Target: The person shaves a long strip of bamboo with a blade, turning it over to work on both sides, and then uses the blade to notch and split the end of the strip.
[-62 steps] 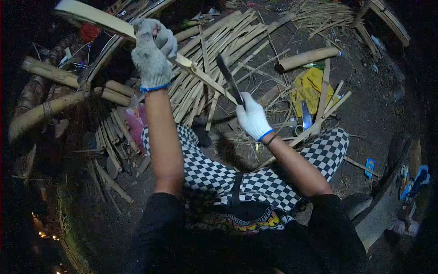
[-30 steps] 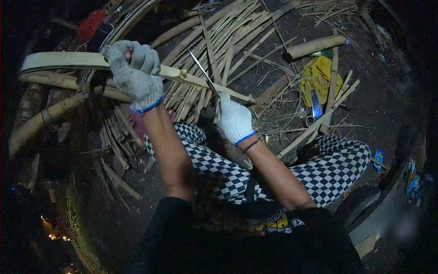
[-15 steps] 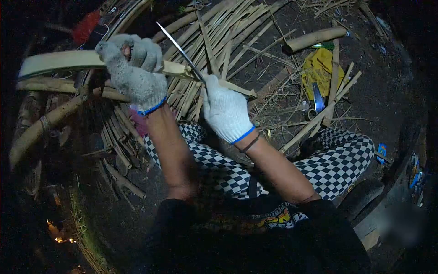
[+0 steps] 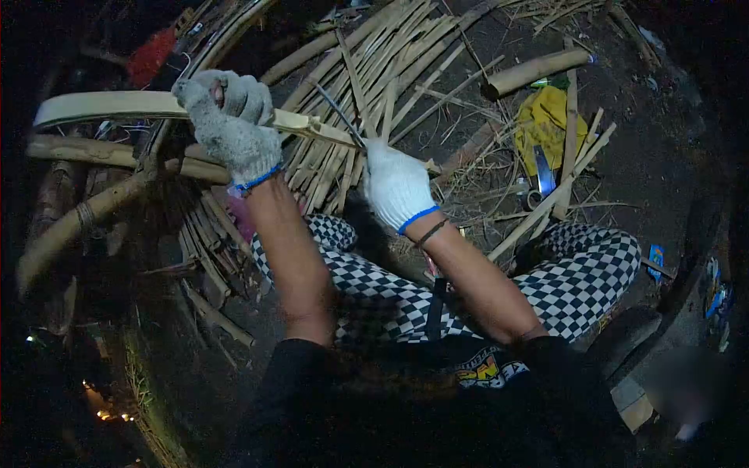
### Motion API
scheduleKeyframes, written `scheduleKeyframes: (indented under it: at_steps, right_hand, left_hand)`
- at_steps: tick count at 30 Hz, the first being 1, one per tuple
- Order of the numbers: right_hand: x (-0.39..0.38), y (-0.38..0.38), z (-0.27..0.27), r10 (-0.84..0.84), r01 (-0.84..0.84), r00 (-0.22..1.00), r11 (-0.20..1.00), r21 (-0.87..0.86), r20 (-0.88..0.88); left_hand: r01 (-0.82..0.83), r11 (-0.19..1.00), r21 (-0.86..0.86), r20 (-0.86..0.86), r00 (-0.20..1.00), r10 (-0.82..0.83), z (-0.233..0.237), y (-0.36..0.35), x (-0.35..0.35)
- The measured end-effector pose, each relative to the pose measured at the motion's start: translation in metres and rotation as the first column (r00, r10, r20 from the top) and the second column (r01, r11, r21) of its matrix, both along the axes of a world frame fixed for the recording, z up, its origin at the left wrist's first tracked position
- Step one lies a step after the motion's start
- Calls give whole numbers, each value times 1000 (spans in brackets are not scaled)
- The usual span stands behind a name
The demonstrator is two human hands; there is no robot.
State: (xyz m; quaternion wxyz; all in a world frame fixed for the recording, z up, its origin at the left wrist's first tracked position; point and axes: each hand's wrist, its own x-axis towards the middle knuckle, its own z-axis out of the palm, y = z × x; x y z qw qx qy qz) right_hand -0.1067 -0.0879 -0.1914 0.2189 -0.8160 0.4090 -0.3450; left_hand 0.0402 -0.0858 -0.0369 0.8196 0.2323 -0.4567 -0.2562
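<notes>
- Two gloved hands work above the lap, the left hand (image 4: 234,125) raised higher and farther out than the right hand (image 4: 399,186).
- Left forearm stretches up and slightly leftward; its grip is curled into a fist around a pale strip (image 4: 109,104), with the knuckles up.
- Right forearm slants up and inward, back of the hand to the camera; its grip is closed at the base of a knife (image 4: 335,109), the fingertips and handle hidden.
- Narrow and dark grey, the blade points up and left, crossing the strip just beside the right hand.
- Smooth, flat and gently bowed on the left, the strip passes through the left fist, shows a rough notch or knot beyond it, and runs on to the right hand.
- Knitted gloves: the left greyish and blotchy, the right whiter, both with blue cuffs; a dark cord band (image 4: 431,232) circles the right wrist.
- Checkered trousers (image 4: 585,273) cover the bent legs.
- Beyond the hands, long split pieces (image 4: 398,58) lie in an overlapping heap, with a thick round tube (image 4: 538,72) and a crumpled yellow cloth (image 4: 546,117) to the right on dark ground (image 4: 663,164).
</notes>
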Motion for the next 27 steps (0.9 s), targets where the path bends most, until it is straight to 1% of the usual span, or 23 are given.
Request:
scheduleKeyframes:
  at_steps: [1, 3, 4, 5, 6, 7, 9, 10, 11, 13, 15, 16, 17, 18, 19, 20, 21, 23, 24, 25, 26, 27]
  right_hand:
    - [2, 1, 2, -4, 4, 1000, 1000, -3, 4]
    - [3, 12, 2, 25, -14, 994, 994, -106, 102]
    - [7, 5, -21, 1, 1, 999, 999, -40, 37]
    - [6, -7, -47, 1, 1, 1000, 997, 77, -27]
    - [7, -9, -46, -16, 19, 999, 998, 63, -47]
    - [9, -11, -44, -35, 39, 997, 998, 50, -64]
    - [7, -7, -15, -38, 42, 998, 995, -87, 54]
    - [8, -2, -2, -11, 10, 998, 1000, -21, -57]
    - [3, 8, 10, -4, 4, 1000, 998, -61, 0]
    - [7, 7, -16, 15, -10, 996, 998, -60, 91]
    - [3, -10, -55, -21, 31, 998, 983, 181, -54]
    - [5, -13, -52, -43, 48, 998, 990, 134, -41]
    - [6, -15, -50, -50, 54, 998, 990, 128, -35]
    - [8, -17, -48, -27, 29, 999, 997, 74, -35]
    - [8, -12, -36, -1, 3, 999, 999, 34, -40]
    - [6, -5, -19, -26, 30, 999, 996, -88, 46]
    - [6, 3, -16, -25, 24, 999, 999, -47, -28]
    - [4, 0, -41, -9, 12, 999, 996, -91, 33]
    - [-2, -6, -56, -6, 7, 999, 999, 39, -31]
    - [-7, -16, -66, -1, 16, 996, 987, 157, -94]
    - [-1, -20, -65, -37, 60, 988, 987, 148, -152]
    - [2, -24, -66, -46, 66, 988, 988, 140, -147]
  left_hand:
    - [4, 1000, -3, 4, 1000, -4, 1, -2, -1]
    - [10, 1000, 13, 9, 1000, -10, 0, 0, -4]
    - [2, 1000, 21, 5, 1000, -2, -1, 1, -3]
    - [-35, 999, 21, 18, 999, 35, -1, -1, 0]
    - [-69, 998, 8, 33, 997, 69, 1, -4, 2]
    - [-69, 998, -2, 38, 997, 69, 1, -3, 4]
    - [-57, 998, 22, 53, 997, 55, 1, -2, 6]
    - [-106, 994, 33, 10, 994, 106, 4, -1, 0]
    - [-102, 994, 38, 10, 995, 102, 4, -2, -2]
    - [-115, 993, 26, 40, 993, 114, 3, 0, -3]
    - [-126, 990, 60, 32, 992, 125, 4, 6, -2]
    - [-131, 988, 79, 23, 991, 129, 6, 6, -1]
    - [-125, 990, 72, 28, 992, 123, 6, 6, 6]
    - [-50, 998, 43, 42, 998, 49, 3, 5, 17]
    - [22, 999, 28, 56, 998, -24, -1, 5, 23]
    - [68, 998, 2, 75, 995, -68, -1, 4, 21]
    - [69, 998, 1, 75, 995, -69, -2, 3, 18]
    - [43, 999, 12, 29, 999, -43, 3, 8, -1]
    - [8, 999, 45, 18, 1000, -9, 5, 10, -5]
    - [8, 999, 41, 17, 1000, -9, 5, 11, -2]
    - [-36, 998, 42, 23, 999, 35, 4, 11, 6]
    - [-76, 996, 42, 31, 997, 75, 2, 8, 14]
